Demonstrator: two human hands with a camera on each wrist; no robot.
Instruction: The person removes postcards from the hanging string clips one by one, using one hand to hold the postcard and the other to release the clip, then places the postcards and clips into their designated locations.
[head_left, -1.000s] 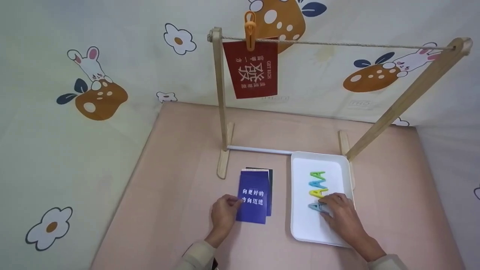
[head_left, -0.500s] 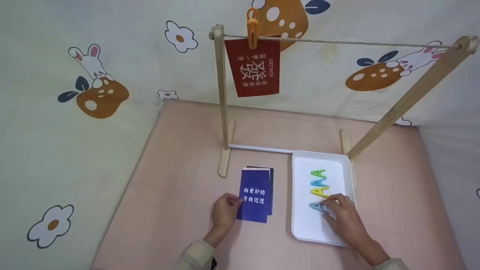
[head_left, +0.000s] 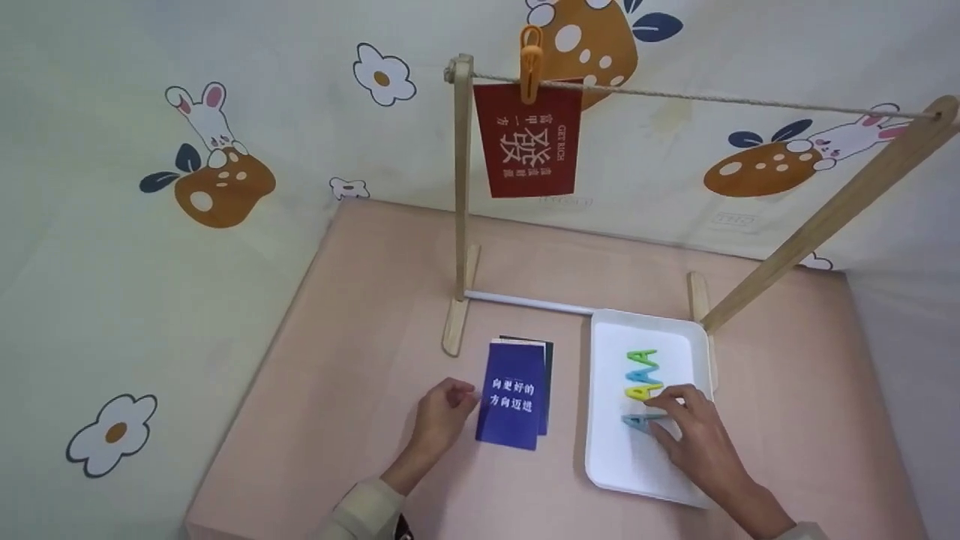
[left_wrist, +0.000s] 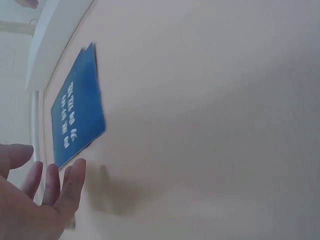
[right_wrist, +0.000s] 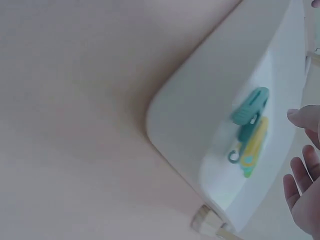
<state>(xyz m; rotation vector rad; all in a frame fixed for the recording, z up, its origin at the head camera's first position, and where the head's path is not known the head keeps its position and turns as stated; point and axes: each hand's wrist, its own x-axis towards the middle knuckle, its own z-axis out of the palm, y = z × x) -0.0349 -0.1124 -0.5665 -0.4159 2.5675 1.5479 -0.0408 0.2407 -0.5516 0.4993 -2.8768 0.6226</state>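
Observation:
In the head view, my left hand (head_left: 439, 416) hovers at the left edge of a blue card (head_left: 508, 431) with white Chinese characters, its fingers loosely bent and holding nothing. Beneath that card, a dark card (head_left: 550, 390) peeks out. My right hand (head_left: 697, 439) reaches over a white tray (head_left: 611, 465), thumb and index finger apart. Near the thumb lies a grey-blue clothespin (head_left: 636, 421); a yellow clothespin (head_left: 637, 392) is by the index fingertip. Farther back are a light blue clothespin (head_left: 642, 373) and a green clothespin (head_left: 641, 355). The right wrist view shows the fingers off the clothespins (right_wrist: 252, 107).
Behind the cards stands a wooden frame (head_left: 462, 187) with a rope (head_left: 697, 96) strung across its top. An orange clothespin (head_left: 531, 67) pins a red card (head_left: 529, 150) at the rope's left end. A white rod (head_left: 529, 302) joins the feet, the tray covering its right part.
The right thumb and index finger have parted around the grey-blue clothespin, which stays in the tray. My left hand has drawn slightly back from the blue card. The head view has shifted a little.

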